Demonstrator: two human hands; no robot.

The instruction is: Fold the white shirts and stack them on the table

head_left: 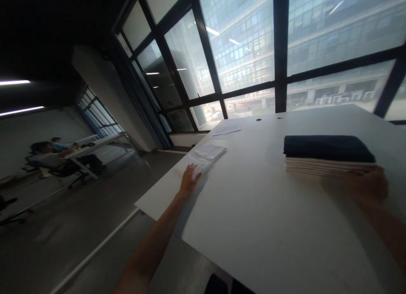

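Note:
My left hand (189, 179) reaches out along the left edge of the white table (253, 226), its fingers stretched flat onto a clear plastic packet (207, 154) holding something white. My right hand (368, 186) rests against the near right corner of a stack of folded cloths (328, 156): a dark navy one on top, several white ones under it. The right hand's fingers are curled at the stack's edge and partly in shadow, so their grip does not show.
Sheets of paper (228, 128) lie at the table's far left corner. Big dark-framed windows (279, 53) run behind the table. Far left, two people sit at another desk (95, 146). Open grey floor lies left of the table.

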